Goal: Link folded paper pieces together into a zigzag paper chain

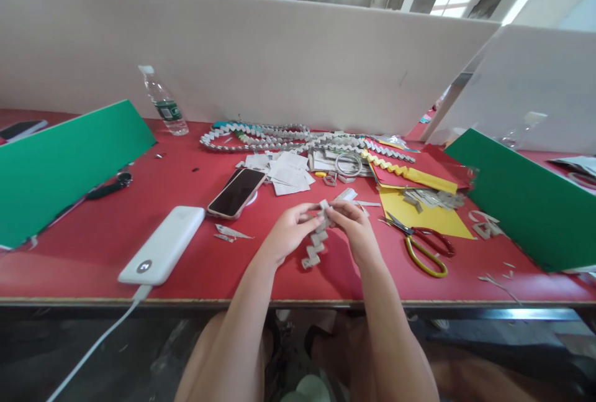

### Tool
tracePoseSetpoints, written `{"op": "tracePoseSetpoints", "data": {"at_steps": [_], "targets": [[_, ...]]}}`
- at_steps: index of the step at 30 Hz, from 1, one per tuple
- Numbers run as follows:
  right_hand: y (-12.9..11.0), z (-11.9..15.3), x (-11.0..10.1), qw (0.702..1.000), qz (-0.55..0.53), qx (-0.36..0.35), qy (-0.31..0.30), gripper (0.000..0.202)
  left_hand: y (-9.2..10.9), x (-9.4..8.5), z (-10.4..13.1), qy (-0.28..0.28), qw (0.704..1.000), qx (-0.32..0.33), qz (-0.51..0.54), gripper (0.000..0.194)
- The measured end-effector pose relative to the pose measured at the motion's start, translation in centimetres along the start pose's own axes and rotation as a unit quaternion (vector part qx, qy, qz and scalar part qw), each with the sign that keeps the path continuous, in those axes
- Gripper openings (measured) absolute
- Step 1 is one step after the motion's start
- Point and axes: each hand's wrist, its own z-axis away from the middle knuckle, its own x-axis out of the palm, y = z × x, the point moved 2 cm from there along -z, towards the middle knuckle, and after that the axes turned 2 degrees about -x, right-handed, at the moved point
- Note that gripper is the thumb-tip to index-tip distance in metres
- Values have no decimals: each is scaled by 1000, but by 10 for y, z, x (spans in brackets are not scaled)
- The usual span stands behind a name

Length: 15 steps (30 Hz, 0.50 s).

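A short grey folded paper chain (pixel 315 246) hangs between both my hands above the red table (pixel 93 253). My left hand (pixel 288 231) pinches its upper end from the left. My right hand (pixel 354 228) pinches the same end from the right, fingertips meeting at the top fold. The zigzag tail drops down toward the table's front edge. Loose paper strips (pixel 347 194) lie just beyond my fingers.
A phone (pixel 236 192) and white power bank (pixel 162 245) with cable lie left. Scissors (pixel 421 243) rest on yellow paper (pixel 419 212) at right. Long finished paper chains (pixel 288 139), white slips (pixel 288 173), a tape ring (pixel 348 164), a water bottle (pixel 162 102) and green boards (pixel 60 163) (pixel 526 197) surround.
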Motion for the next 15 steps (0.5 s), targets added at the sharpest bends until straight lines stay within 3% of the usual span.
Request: {"op": "tracePoseSetpoints", "data": {"at_steps": [3, 7, 11, 15], "targets": [[1, 2, -1, 996, 73, -26, -53, 24, -4, 4, -4, 1, 999, 24, -34, 36], [5, -1, -14, 972, 212, -95, 30, 23, -6, 3, -6, 69, 991, 58, -102, 28], [9, -5, -34, 895, 399, -151, 130, 20, -3, 0, -4, 172, 963, 89, -186, 30], [7, -8, -66, 808, 541, -129, 195, 28, -2, 1, -2, 198, 947, 97, -236, 32]]}}
